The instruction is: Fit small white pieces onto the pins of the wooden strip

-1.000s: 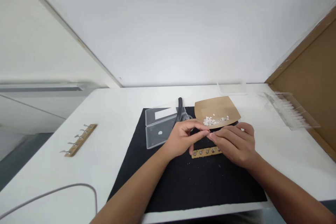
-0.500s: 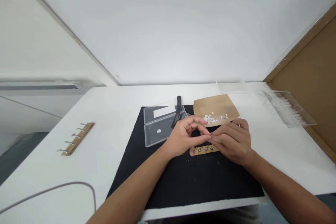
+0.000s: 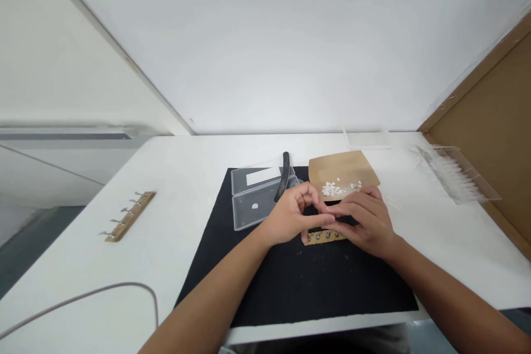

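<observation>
My left hand (image 3: pixel 296 213) and my right hand (image 3: pixel 363 221) meet fingertip to fingertip above the black mat (image 3: pixel 315 287). Both are closed in a pinch, and whatever lies between the fingertips is too small to make out. Just below them a wooden strip (image 3: pixel 322 236) with several small metal pieces along it rests on the mat, its right end hidden by my right hand. Behind the hands is a brown paper sheet or tray (image 3: pixel 342 165), bearing a heap of small white pieces (image 3: pixel 332 188).
An open clear plastic case (image 3: pixel 253 207) and a curved black handle (image 3: pixel 283 177) lie left of my hands. Another wooden strip with metal pins (image 3: pixel 130 215) is at far left, near a grey cable (image 3: pixel 103 289). A clear tray of white sticks (image 3: pixel 454 174) stands at right.
The fingers of my right hand have shifted and now spread a little more along the left fingertips. The whole view has moved slightly; the objects on the table stay in place.
</observation>
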{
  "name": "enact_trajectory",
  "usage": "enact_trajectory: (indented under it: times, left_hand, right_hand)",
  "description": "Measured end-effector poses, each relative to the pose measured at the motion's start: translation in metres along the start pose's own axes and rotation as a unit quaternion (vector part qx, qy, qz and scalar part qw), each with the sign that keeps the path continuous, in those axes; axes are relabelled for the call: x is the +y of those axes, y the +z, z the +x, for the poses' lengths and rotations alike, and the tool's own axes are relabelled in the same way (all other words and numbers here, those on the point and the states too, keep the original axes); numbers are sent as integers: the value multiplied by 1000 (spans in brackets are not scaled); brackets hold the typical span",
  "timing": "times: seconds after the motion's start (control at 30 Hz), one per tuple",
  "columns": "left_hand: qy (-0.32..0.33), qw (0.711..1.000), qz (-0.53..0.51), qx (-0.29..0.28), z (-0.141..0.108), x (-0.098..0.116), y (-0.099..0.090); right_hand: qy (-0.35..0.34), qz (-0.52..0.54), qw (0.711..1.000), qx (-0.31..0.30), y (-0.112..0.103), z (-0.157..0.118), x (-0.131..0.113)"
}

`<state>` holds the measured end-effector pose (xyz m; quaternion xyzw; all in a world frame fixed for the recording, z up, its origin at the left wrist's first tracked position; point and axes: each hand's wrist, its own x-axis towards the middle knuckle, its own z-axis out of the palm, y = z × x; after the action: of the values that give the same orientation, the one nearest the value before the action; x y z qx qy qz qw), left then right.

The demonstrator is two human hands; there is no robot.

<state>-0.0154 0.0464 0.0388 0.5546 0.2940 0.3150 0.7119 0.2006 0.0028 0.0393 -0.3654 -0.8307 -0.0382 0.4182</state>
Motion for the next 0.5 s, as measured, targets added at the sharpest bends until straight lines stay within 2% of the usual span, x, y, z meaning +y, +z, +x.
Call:
enact_trajectory:
  times: [0.17, 0.27, 0.37, 0.5]
  left_hand:
    - [-1, 1000, -8, -10, 1, 0, -3]
    - [39, 999, 13, -16, 1, 1, -5]
    - [145, 986, 47, 72, 3, -1, -11]
    - [249, 938, 130, 202, 6, -3, -19]
  right_hand:
    - [-39, -44, 998, -10, -2, -4, 9]
    - [-41, -40, 998, -8, -2, -4, 9]
    - [-14, -3, 1000, -2, 2, -3, 4]
    - [48, 40, 997, -40, 14, -6, -6]
